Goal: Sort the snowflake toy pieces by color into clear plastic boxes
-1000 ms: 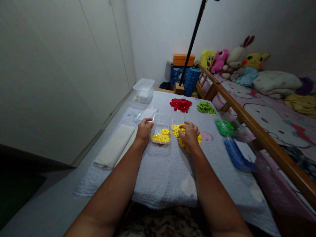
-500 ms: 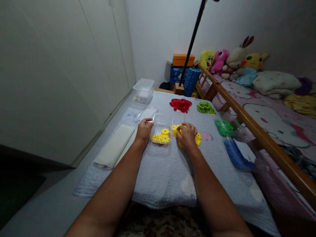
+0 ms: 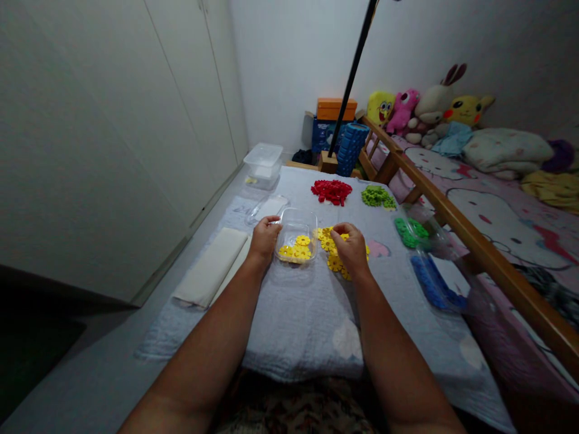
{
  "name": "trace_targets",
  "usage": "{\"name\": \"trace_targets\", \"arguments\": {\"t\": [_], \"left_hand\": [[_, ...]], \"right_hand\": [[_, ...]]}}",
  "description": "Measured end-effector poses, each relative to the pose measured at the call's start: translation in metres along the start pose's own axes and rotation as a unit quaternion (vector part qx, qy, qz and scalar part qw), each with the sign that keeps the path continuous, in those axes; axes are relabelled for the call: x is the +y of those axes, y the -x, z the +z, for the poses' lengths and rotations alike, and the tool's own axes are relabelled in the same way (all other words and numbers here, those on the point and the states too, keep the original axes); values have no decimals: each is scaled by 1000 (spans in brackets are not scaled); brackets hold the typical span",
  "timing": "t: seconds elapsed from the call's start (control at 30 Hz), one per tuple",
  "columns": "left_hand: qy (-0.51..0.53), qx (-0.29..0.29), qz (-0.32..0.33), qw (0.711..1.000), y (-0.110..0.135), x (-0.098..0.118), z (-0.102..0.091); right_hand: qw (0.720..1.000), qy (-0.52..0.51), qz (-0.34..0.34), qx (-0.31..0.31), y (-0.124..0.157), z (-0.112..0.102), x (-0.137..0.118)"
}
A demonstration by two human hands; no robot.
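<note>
My left hand (image 3: 266, 241) grips the left rim of a clear plastic container (image 3: 296, 218), its fingers closed on the edge. Several yellow flower-shaped plastic discs (image 3: 298, 248) lie inside. To the right, a loose pile of the same yellow discs (image 3: 335, 262) rests on the cloth, partly covered by my right hand (image 3: 353, 246). The thumb and index finger of that hand are pressed together over the pile's upper part. Whatever is between those fingertips is too small to make out.
Red pieces (image 3: 332, 191) and light green pieces (image 3: 378, 196) are heaped farther back. At right stand containers of green pieces (image 3: 411, 232) and blue pieces (image 3: 436, 283), beside a wooden bed rail (image 3: 479, 232). A folded beige cloth (image 3: 212, 265), a clear lid (image 3: 268, 209) and a stacked container (image 3: 263, 161) are left.
My right hand has shifted slightly right and turned, its spread fingers now drawn into a pinch. More of the yellow pile's near side shows. The left hand and container stay put.
</note>
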State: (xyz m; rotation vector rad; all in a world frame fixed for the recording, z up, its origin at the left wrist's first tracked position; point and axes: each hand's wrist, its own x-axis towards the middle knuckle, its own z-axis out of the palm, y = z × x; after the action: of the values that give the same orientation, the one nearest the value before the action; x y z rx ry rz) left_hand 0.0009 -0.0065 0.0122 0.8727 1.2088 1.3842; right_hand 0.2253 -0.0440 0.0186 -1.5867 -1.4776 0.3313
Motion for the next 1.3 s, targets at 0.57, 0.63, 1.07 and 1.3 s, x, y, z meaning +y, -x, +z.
{"name": "trace_targets", "arguments": {"t": [0.57,0.63,1.07,1.3], "left_hand": [[-24,6,9,1000,1,2,2],[-27,8,12,1000,1,2,2],[-18,4,8,1000,-1,-1,-1],[-18,6,7,1000,-1,-1,0]], "right_hand": [[992,13,-71,-106,26,23,-38],[991,31,-75,-108,26,24,-38],[990,130,-50,-22,9,3,-11],[956,280,-3,-86,6,0,10]]}}
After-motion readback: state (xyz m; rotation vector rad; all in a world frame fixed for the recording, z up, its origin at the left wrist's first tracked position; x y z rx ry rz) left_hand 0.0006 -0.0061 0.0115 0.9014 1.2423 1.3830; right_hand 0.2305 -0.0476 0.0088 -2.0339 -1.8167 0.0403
